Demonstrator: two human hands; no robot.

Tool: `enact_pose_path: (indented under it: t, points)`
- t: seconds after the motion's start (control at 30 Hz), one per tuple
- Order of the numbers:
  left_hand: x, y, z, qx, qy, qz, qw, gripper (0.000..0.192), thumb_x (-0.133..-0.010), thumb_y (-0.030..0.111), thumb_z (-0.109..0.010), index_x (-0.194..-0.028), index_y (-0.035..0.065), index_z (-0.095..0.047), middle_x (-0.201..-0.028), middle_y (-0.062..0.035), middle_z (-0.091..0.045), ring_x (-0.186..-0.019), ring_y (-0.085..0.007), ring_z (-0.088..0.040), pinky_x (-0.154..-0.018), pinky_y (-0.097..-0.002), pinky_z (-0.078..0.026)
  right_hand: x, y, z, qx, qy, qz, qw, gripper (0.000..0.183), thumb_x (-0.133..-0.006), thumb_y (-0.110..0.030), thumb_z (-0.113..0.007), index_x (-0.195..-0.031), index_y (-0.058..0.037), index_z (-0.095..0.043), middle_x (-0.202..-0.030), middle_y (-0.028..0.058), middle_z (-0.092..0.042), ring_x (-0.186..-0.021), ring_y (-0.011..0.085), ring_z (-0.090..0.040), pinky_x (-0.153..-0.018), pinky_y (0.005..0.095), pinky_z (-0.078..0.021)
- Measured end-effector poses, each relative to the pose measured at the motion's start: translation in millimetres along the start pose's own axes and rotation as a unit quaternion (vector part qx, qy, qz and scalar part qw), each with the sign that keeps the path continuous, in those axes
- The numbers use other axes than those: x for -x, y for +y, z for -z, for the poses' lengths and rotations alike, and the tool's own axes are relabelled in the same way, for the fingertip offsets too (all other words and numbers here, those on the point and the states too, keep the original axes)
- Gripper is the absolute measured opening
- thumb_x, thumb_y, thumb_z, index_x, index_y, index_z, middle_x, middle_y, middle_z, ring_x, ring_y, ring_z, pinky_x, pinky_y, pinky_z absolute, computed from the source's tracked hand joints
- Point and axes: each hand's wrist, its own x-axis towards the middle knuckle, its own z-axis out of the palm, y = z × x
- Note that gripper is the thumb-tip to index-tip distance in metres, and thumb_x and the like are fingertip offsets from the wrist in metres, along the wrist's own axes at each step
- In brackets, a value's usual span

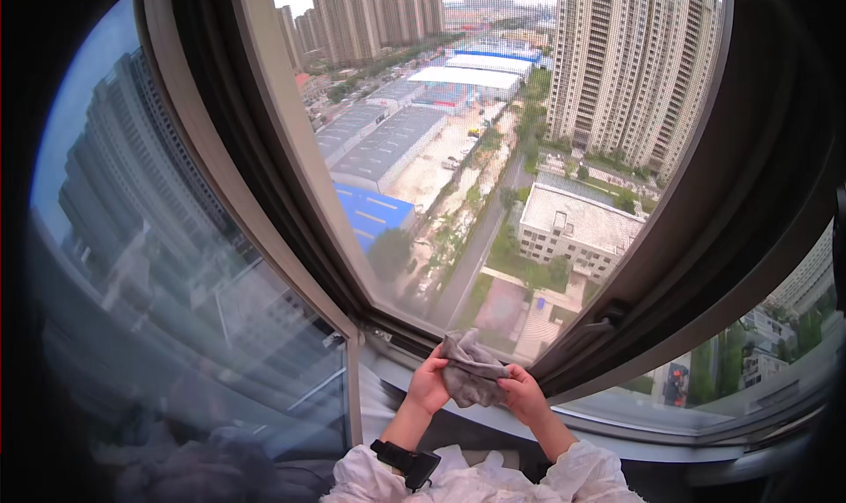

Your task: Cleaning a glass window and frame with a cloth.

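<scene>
Between my two hands is a crumpled grey cloth point(472, 377), held up in front of the lower window frame. My left hand point(429, 383) grips its left side, with the thumb on top. The right edge of the cloth is pinched between the thumb and fingers of my right hand point(524, 392). Behind the cloth stands a window opening covered by a fine mesh screen point(462, 252). Part of the bottom rail is hidden by the cloth and my hands.
To the left, a glass casement sash point(264, 344) swings inward, reflecting buildings. A dark window handle point(611, 318) sits on the right frame. The pale windowsill point(621, 430) curves below. A black device point(408, 463) is strapped to my left wrist. Tall buildings stand far below and beyond.
</scene>
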Motion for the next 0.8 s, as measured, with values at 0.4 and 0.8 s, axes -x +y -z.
enact_pose_path:
  t: [0.4,0.8]
  points:
    - [-8.9,-10.4,36.3,-0.075,0.02,0.161,0.984,0.032,-0.084,0.031,-0.042,-0.108,0.0103,-0.047,-0.1,-0.0032,-0.054,-0.09,-0.0143,-0.051,-0.075,-0.0316,-0.04,-6.0,-5.2,5.1,0.062,0.002,0.018,0.998,0.02,-0.07,0.003,-0.052,-0.084,-0.0075,-0.044,-0.082,0.0022,-0.051,-0.076,0.011,-0.05,-0.068,0.0248,-0.0412]
    - [-3.9,-8.1,20.6,-0.343,-0.056,-0.031,0.937,0.023,-0.071,-0.008,-0.044,-0.084,0.0034,-0.059,-0.104,-0.007,-0.053,-0.093,-0.0143,-0.051,-0.078,-0.0257,-0.041,-13.5,11.5,16.3,-0.014,-0.006,0.046,0.999,0.049,-0.073,0.008,-0.043,-0.12,-0.0042,-0.036,-0.11,0.0104,-0.048,-0.096,0.0175,-0.05,-0.082,0.0289,-0.041]
